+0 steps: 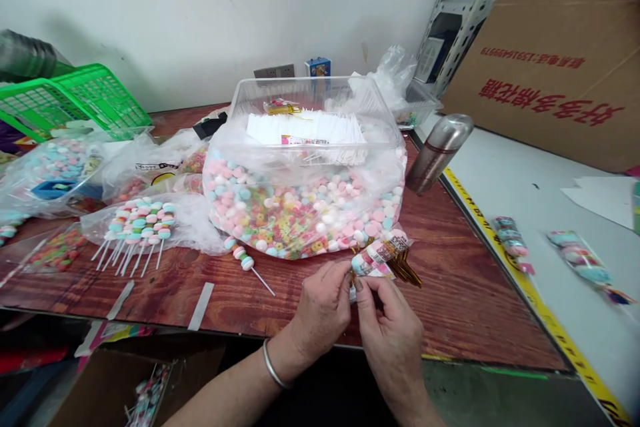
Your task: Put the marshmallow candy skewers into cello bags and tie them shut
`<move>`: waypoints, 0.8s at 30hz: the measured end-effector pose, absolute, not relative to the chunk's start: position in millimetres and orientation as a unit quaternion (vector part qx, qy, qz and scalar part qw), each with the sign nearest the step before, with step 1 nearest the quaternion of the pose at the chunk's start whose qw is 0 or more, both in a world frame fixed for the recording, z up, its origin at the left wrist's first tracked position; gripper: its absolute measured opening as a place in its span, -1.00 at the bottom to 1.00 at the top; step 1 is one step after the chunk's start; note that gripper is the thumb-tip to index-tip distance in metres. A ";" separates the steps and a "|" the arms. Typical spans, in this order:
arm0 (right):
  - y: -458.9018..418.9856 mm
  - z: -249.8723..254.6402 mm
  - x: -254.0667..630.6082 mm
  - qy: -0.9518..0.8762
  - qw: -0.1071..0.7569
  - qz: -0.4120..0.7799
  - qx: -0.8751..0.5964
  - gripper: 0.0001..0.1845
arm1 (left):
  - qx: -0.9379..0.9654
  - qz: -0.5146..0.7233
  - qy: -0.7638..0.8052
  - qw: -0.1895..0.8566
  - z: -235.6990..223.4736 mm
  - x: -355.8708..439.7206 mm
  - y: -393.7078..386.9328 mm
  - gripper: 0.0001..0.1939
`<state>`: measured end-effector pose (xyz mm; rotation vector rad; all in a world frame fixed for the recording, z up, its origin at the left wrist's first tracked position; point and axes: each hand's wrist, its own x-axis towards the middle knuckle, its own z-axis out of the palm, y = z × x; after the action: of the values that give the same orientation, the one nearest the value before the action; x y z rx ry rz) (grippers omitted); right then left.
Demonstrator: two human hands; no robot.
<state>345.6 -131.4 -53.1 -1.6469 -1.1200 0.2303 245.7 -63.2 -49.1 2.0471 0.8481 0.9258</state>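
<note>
My left hand (323,303) and my right hand (387,320) meet near the front edge of the brown table (450,293). Both pinch the lower end of a small clear packet of candy (375,259) with a printed label. Gold twist ties (407,270) stick out to the packet's right. A loose candy skewer (245,261) on a white stick lies just left of my hands. Behind them bulges a big clear bag of pastel candies (300,207), set in a clear plastic tub (305,97) with white sticks inside.
A pile of finished candy skewers (140,223) lies on plastic at the left, with green baskets (75,97) behind. A steel flask (437,150) stands to the right. Two wrapped packets (510,237) (577,257) lie on the white surface beside a cardboard box (555,47).
</note>
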 end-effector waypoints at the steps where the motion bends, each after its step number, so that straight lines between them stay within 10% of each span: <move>1: -131.1 -51.8 344.4 -0.454 0.545 0.121 -0.694 -0.81 | 0.794 0.364 0.332 0.357 -49.4 245.9 -63.3 -0.70; 9: -121.4 -52.4 334.2 -0.177 0.679 0.444 -0.557 -0.65 | 0.787 0.388 0.331 0.346 -48.5 245.0 -65.1 -0.65; 15: -118.3 -50.3 333.6 -0.116 0.737 0.462 -0.481 -0.65 | 0.785 0.369 0.314 0.385 -45.2 244.2 -65.2 -0.65; 19: -127.3 -39.7 344.6 -0.251 0.703 0.354 -0.564 -0.79 | 0.701 0.346 0.267 0.564 -32.0 241.3 -55.3 -0.63; 24: -138.8 -23.5 368.1 -0.587 0.509 -0.049 -0.627 -0.93 | 0.607 0.346 0.194 0.689 2.3 217.8 -39.0 -0.36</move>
<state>368.1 -138.8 -23.5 -1.5109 -1.4150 -0.1170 217.8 -39.0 2.3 1.3575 0.4335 0.7752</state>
